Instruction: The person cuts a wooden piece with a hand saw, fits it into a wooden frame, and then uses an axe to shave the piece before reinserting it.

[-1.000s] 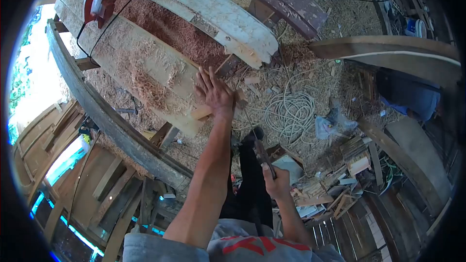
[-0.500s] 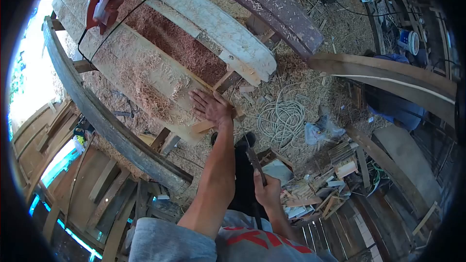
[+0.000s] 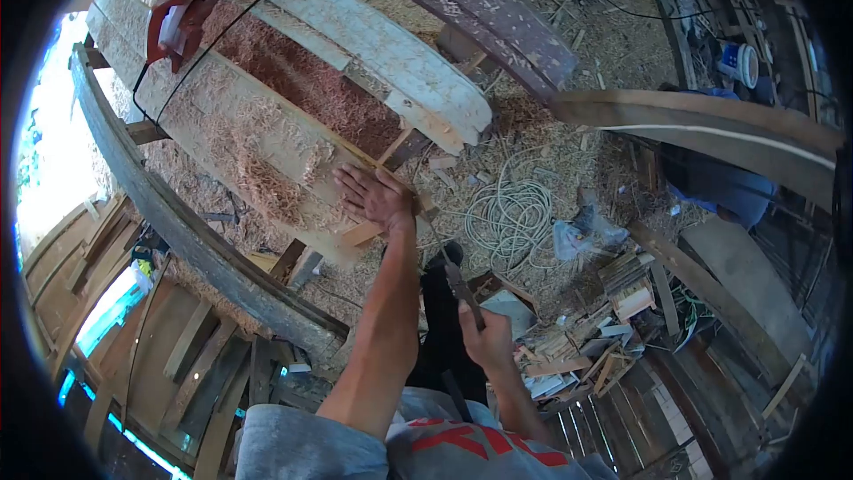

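L on board, R w/ poss. saw

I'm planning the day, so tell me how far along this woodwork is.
Planing looks at least partly done: shavings cover much of the pale plank, and the red power planer rests on the boards. Under way: the left hand lies spread near the plank's end; the right hand grips a thin-bladed tool, probably a saw. Left, I'd guess: clearing the shavings and cutting at that end; whether begun, I can't tell.

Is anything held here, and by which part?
The right hand grips a long tool, perhaps a saw, by its near end; the left hand lies flat on the plank.
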A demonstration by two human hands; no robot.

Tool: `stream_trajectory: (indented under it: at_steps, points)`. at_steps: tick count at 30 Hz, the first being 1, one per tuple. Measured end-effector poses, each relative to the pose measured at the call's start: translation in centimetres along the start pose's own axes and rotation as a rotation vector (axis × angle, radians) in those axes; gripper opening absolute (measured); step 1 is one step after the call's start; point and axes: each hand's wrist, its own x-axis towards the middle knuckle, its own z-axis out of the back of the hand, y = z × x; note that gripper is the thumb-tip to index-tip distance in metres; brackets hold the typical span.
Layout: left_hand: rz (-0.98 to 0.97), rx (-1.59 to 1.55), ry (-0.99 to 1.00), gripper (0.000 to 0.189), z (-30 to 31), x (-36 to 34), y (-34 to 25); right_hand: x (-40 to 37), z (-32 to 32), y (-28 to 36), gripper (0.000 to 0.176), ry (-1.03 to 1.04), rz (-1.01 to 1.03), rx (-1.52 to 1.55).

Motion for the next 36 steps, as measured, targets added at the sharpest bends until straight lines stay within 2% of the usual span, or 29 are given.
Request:
stream_trajectory:
  at_steps: [1, 4, 5, 7, 9, 10, 12, 13, 15, 18, 21, 24, 25, 28, 31, 33, 36]
  points:
    - [0.004, -0.005, -0.012, 0.069, -0.3, 0.0, 0.2, -0.4, -0.7, -1.6, 0.043, 0.029, 0.001, -0.061]
    - [0.0, -0.033, -0.003, 0.067, -0.1, 0.0, 0.2, -1.7, -3.5, -4.0, 0.042, -0.027, 0.069, 0.03]
    - [0.0, -0.043, -0.006, 0.067, 0.0, 0.2, 0.2, -2.1, -3.9, -4.5, 0.043, -0.011, 0.029, 0.082]
    - [-0.004, -0.069, -0.002, 0.066, -0.5, 0.1, 0.6, -1.9, -3.5, -4.1, 0.042, -0.084, 0.082, 0.091]
    - [-0.078, -0.149, 0.012, 0.062, -0.1, -1.1, 2.3, -2.1, -2.5, -4.3, 0.038, -0.132, 0.101, 0.048]
    - [-0.124, -0.211, 0.004, 0.061, 0.4, -0.7, 1.3, -2.4, -2.1, -4.4, 0.037, -0.159, 0.151, 0.053]
    - [-0.533, -0.398, 0.134, 0.055, 3.2, -2.0, 2.2, -4.6, -1.5, -4.4, 0.036, -0.195, 0.224, 0.057]
    - [-0.735, -0.48, 0.196, 0.052, 5.5, -2.7, 3.2, -6.4, -0.4, -2.8, 0.045, -0.202, 0.219, 0.199]
    - [-1.074, -0.243, 0.445, 0.046, 10.4, -3.1, 3.9, -9.5, 1.6, -2.5, 0.043, -0.248, 0.165, 0.196]
    - [-1.133, -0.466, 0.609, 0.051, 18.0, -5.4, 1.7, -14.9, 4.3, -2.5, 0.044, -0.303, 0.144, 0.217]
    - [-1.162, -0.366, 0.735, 0.049, 23.4, -5.4, -1.5, -20.4, 6.2, -1.8, 0.046, -0.349, 0.195, 0.214]
    - [-0.962, -0.408, 1.063, 0.04, 29.7, -6.2, -5.5, -24.8, 6.9, -1.4, 0.046, -0.438, 0.4, 0.331]
    - [-1.134, -0.475, 0.933, 0.034, 31.4, -7.3, -5.8, -25.7, 7.0, -1.3, 0.044, -0.5, 0.547, 0.358]
    - [-1.369, -0.289, 0.721, 0.033, 37.9, -9.9, -6.6, -26.7, 7.5, 2.1, 0.039, -0.879, 0.706, 0.414]
    - [-1.511, -0.133, 0.728, 0.03, 46.9, -13.3, -7.6, -27.9, 9.1, 5.3, 0.031, -0.92, 0.427, 0.686]
    - [-1.66, -0.08, 0.738, 0.03, 50.4, -16.0, -6.7, -28.7, 11.0, 6.0, 0.033, -0.968, 0.388, 0.706]
    - [-1.86, -0.183, 0.699, 0.032, 52.3, -18.7, -5.7, -29.3, 12.0, 5.3, 0.033, -0.915, 0.477, 0.678]
